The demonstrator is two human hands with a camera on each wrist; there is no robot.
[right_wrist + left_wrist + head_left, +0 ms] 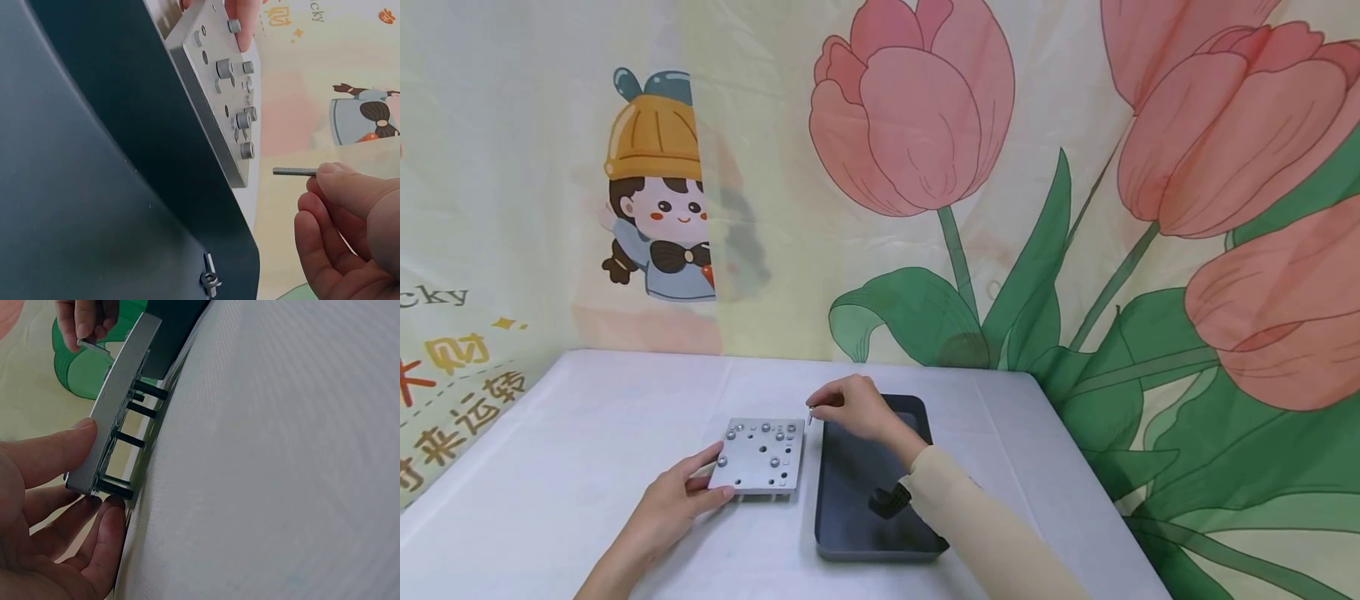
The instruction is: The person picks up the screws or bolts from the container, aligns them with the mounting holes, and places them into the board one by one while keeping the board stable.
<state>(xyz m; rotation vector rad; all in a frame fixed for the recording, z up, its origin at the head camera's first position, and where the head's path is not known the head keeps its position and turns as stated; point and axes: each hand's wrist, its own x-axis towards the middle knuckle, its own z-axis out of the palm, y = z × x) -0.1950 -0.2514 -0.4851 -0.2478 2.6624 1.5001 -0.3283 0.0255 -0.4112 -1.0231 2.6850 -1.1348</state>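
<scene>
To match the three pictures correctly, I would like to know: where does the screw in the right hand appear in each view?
Head: the screw is left of centre, below mid-height, at the fingertips of the right hand.
Left wrist: the screw is in the upper left.
Right wrist: the screw is right of centre, slightly below mid-height.
Shared landmark: the metal plate.

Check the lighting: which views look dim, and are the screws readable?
Head: brightly lit, though the held screw is tiny; left wrist: dimmer, with the screw shanks under the metal plate showing dark; right wrist: the tray has a very dark wall, but the held screw shows plainly.
</scene>
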